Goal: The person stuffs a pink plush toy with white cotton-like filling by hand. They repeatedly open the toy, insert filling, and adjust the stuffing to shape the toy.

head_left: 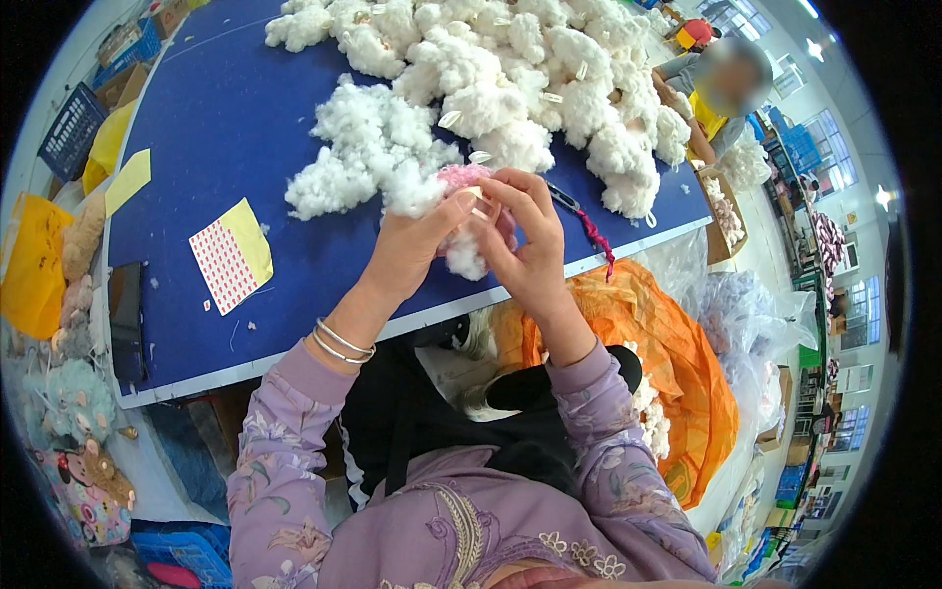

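Above the near edge of the blue table (pixel 294 285), my left hand (pixel 417 236) and my right hand (pixel 530 231) meet around a small pink plush piece (pixel 465 177). White stuffing (pixel 465 257) shows at its lower side. The fingers of both hands are closed on it, with a small pale tab between them that looks like a label. My fingers hide most of the piece. A loose heap of white fibre stuffing (pixel 363 147) touches my left hand from behind. Right of my right hand lies a slim dark tool (pixel 562 198) with a magenta cord wrapped at its end.
Many cream fluffy plush pieces (pixel 491 79) with small tags cover the far table. At left lie a sheet of red-patterned stickers (pixel 226 260) and a dark flat box (pixel 127 319). An orange sack (pixel 638 334) stands below the right edge. A co-worker (pixel 721 88) sits at far right.
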